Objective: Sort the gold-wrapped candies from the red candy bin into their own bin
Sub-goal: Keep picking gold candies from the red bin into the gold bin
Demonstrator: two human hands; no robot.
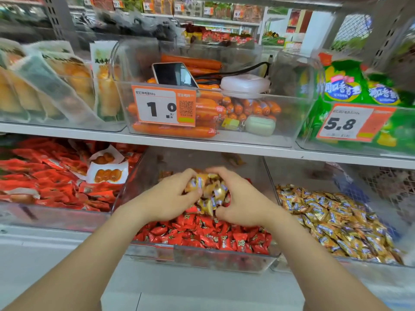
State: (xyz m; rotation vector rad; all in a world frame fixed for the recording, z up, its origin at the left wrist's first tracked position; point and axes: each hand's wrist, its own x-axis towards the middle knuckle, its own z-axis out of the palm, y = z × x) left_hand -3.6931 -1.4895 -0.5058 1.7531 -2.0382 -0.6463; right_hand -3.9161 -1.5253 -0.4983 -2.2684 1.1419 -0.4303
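Supermarket shelving fills the view, clear plastic bins ranged in two tiers. At centre, a person's left hand [173,196] and right hand [242,198] meet above the lower tier, fingers of both curled round a shared clump of gold-wrapped candies [210,189], the left cupping it from nine o'clock, the right from three o'clock. One or two red pieces appear caught in the clump's lower edge. The handful hangs just above the red candies [202,234], which heap at six o'clock of the hands inside the red candy bin [202,257]. At three o'clock, just beside that bin, the gold candy bin [314,173] holds a gold candy pile [332,221]. At nine o'clock, a neighbouring bin carries red snack packets [56,176]. At twelve o'clock, across the white shelf edge [202,144], a sausage bin [280,140] bears an orange price tag [164,106] reading 1.0; a phone [174,75] leans behind the tag, with a white case [244,83] to its three o'clock. At two o'clock stand green bags [359,90] behind a 5.8 tag [350,123].
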